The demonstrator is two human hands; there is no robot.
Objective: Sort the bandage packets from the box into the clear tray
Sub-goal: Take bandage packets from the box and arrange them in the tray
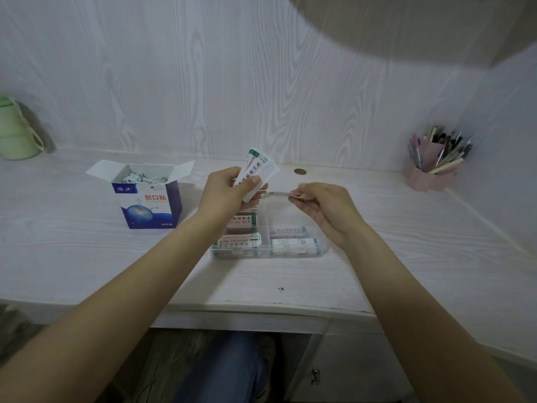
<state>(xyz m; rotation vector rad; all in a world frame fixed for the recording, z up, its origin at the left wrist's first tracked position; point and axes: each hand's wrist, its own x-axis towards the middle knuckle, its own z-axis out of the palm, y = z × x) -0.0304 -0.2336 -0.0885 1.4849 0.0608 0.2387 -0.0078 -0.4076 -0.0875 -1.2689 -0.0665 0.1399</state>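
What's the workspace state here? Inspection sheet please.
Surface: pale wood-grain desk.
Job's things: open blue-and-white cardboard box holds loose packets; clear plastic compartment tray is partly filled.
Clutter: green cup, pink pen holder, small brass disc.
Grippers: left hand grips a stack of bandage packets; right hand pinches one flat packet.
Cables: nothing seen.
Surroundings: wood-grain wall panels.

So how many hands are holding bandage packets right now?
2: the left hand grips a small stack above the tray; the right hand pinches one packet.
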